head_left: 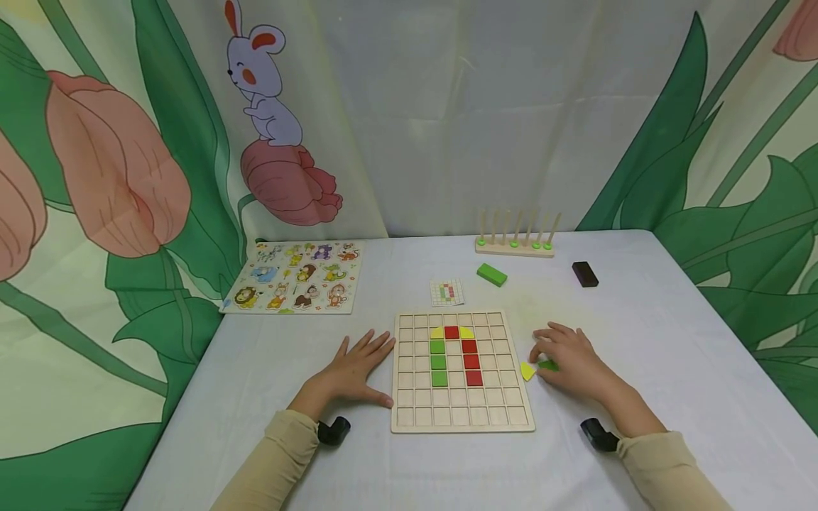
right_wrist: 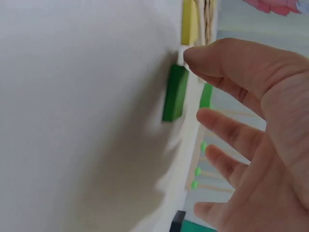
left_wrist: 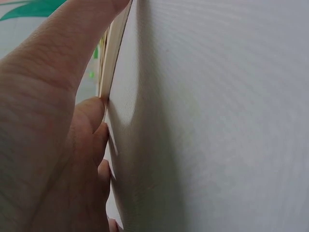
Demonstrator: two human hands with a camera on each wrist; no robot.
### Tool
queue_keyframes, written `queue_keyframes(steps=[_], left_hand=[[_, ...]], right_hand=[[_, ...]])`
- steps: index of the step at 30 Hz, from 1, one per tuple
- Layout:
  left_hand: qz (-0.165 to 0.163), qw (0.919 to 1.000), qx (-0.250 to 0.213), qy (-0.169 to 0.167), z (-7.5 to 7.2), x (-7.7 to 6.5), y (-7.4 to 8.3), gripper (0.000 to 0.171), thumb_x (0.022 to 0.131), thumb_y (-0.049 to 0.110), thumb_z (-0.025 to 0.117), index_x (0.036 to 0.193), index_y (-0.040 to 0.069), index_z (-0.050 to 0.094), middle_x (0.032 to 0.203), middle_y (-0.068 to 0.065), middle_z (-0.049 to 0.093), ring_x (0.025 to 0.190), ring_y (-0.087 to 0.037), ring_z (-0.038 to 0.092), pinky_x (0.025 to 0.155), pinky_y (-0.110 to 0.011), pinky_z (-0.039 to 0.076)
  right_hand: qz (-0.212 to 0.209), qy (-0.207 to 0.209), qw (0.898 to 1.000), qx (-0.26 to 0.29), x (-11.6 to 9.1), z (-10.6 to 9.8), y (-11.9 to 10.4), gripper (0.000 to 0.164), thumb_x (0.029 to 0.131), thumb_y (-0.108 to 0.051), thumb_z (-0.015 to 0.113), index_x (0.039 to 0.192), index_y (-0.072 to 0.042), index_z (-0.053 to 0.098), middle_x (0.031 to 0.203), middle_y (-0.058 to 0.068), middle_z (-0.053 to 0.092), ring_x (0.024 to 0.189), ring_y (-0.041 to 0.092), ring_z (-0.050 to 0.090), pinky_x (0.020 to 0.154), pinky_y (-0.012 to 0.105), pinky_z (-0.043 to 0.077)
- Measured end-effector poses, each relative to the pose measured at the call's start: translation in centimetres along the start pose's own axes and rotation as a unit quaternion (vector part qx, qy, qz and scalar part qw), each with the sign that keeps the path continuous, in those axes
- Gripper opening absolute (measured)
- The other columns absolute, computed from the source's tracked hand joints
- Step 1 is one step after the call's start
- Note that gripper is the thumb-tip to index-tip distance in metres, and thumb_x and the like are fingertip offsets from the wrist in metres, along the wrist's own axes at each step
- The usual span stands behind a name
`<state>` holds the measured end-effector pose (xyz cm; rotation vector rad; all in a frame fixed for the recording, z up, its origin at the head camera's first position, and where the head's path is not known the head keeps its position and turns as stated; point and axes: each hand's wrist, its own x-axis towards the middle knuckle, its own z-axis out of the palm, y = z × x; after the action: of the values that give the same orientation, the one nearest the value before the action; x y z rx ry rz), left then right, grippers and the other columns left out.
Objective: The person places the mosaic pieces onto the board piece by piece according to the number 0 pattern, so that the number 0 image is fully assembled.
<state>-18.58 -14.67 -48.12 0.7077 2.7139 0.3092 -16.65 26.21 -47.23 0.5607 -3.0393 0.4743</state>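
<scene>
A square wooden grid board [head_left: 415, 397] lies on the table, with green tiles [head_left: 438, 360], red tiles [head_left: 471, 361] and yellow curved-edge pieces [head_left: 467, 332] forming an arch in its cells. My left hand [head_left: 351, 372] lies flat with fingers spread, thumb and fingertips touching the board's left edge; the left wrist view shows this contact too. To the right of the board, my right hand [head_left: 571, 362] hovers over a green piece [right_wrist: 175, 93], fingers loosely bent. A yellow piece [head_left: 527, 371] lies beside the board, near the thumb. Both loose pieces appear apart from the fingers.
Behind the board lies a small pattern card [head_left: 446, 292], with a green block [head_left: 491, 275] to its right. A peg stand [head_left: 515, 247] and a dark block [head_left: 584, 274] are farther back. An animal puzzle board [head_left: 294, 277] lies at the back left.
</scene>
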Motion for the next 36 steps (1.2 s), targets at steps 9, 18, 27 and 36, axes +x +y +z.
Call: queue_keyframes(steps=[9,18,27,36], left_hand=[[0.000,1.0000,-0.001,0.002,0.0,0.0,0.1,0.115,0.063,0.073,0.067,0.152,0.025,0.015,0.160,0.005,0.012,0.149,-0.026,0.005,0.115,-0.063,0.004],[0.000,1.0000,0.000,0.001,-0.1,-0.1,0.1,0.114,0.063,0.073,0.067,0.152,0.025,0.014,0.160,0.005,0.012,0.149,-0.026,0.005,0.115,-0.063,0.004],[0.002,1.0000,0.002,0.003,0.1,0.0,-0.1,0.114,0.063,0.074,0.067,0.152,0.026,0.014,0.160,0.006,0.012,0.149,-0.026,0.005,0.115,-0.064,0.004],[0.003,0.9999,0.004,0.009,0.2,0.1,-0.1,0.115,0.062,0.074,0.067,0.152,0.026,0.015,0.160,0.005,0.012,0.149,-0.026,0.006,0.115,-0.064,0.004]], right_hand=[[0.004,-0.013,1.000,0.024,0.1,0.1,-0.8,0.024,0.066,-0.028,0.083,0.082,-0.022,0.065,0.129,0.018,0.057,0.132,0.045,0.033,0.100,0.075,0.017],[0.017,0.010,1.000,0.005,0.1,0.5,-0.5,0.022,0.066,-0.026,0.083,0.079,-0.019,0.065,0.128,0.020,0.058,0.130,0.045,0.036,0.099,0.076,0.018],[0.011,0.012,1.000,0.020,-0.2,0.6,0.3,0.022,0.067,-0.026,0.083,0.083,-0.020,0.068,0.129,0.020,0.057,0.131,0.044,0.034,0.100,0.076,0.016],[0.008,0.029,0.999,0.019,-0.3,0.4,0.2,0.023,0.065,-0.029,0.084,0.078,-0.020,0.069,0.126,0.020,0.059,0.130,0.044,0.036,0.101,0.075,0.016]])
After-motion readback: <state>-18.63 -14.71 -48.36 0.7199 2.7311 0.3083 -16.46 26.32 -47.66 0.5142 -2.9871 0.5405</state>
